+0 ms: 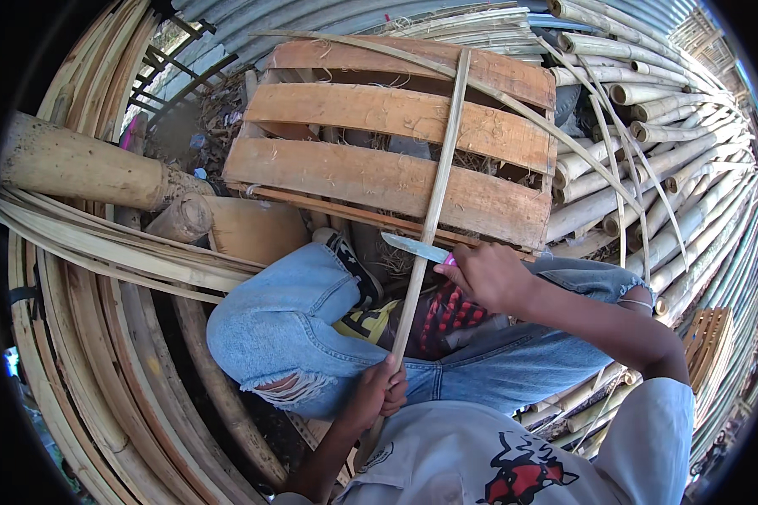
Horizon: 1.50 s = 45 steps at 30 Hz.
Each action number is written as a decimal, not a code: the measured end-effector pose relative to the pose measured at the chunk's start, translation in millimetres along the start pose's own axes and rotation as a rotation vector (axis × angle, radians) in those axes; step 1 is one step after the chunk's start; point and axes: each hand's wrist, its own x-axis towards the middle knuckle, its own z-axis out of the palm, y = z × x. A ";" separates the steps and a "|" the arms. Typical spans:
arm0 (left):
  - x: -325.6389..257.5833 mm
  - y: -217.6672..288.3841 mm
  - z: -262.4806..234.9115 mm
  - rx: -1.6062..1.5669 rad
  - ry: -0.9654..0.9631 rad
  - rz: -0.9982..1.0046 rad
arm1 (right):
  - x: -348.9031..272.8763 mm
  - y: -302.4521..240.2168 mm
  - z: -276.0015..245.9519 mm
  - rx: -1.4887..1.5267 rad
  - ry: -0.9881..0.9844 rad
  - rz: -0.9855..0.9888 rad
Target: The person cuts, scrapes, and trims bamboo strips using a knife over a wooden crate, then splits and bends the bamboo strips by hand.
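Bamboo strip (pixel 434 202) across lap, over crate (pixel 396 135); knife (pixel 413 247) against strip.

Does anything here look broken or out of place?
Only small things. The jeans are torn and frayed at the left knee. The wooden pallet stands tilted on edge with loose fibres hanging from it. The knife in the right hand rests against the bamboo strip, which the left hand grips.

Outdoor bamboo craft yard or workshop, rough and open-air. Stacks of round bamboo poles (pixel 648 160) fill the right side, bundles of split bamboo strips (pixel 101 244) lie at left, a thick bamboo log (pixel 76 164) sits beside them. Slatted wooden crate (pixel 396 143) ahead, corrugated metal sheeting (pixel 312 17) behind it. Bare dirt ground with shavings and fibres.
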 end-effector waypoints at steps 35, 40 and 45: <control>6.7 -31.9 -13.3 0.147 0.114 0.217 | -4.6 -29.4 29.9 -0.033 -0.055 0.108; 7.8 -30.8 -13.8 0.148 0.126 0.191 | -14.6 -50.2 44.9 -0.046 -0.041 0.017; 13.0 -21.1 -13.2 0.190 0.148 0.223 | -13.3 -54.4 46.8 -0.012 -0.001 0.062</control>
